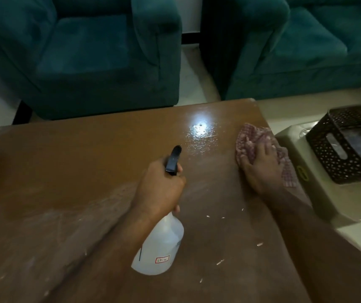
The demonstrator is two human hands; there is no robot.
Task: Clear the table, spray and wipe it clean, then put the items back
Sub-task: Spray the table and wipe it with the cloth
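The left hand (159, 189) is wrapped round the neck of a translucent white plastic spray bottle with a black trigger head (159, 248), nozzle pointing away from the person. The right hand (260, 169) lies on a crumpled red-and-white checked cloth (251, 138), fingers stretched forward and pressing it onto the brown wooden table (66, 171).

Ahead of the nozzle and just left of the cloth, a wet glistening patch (199, 132) shows that spraying has begun, with wiping likely next. That calls for sweeping the cloth leftward through the droplets, then back toward the pale crumbs (220, 262) near the bottle.

Right of the cloth hand, off the table, a dark perforated plastic basket (350, 145) sits on a beige stool (306, 193).
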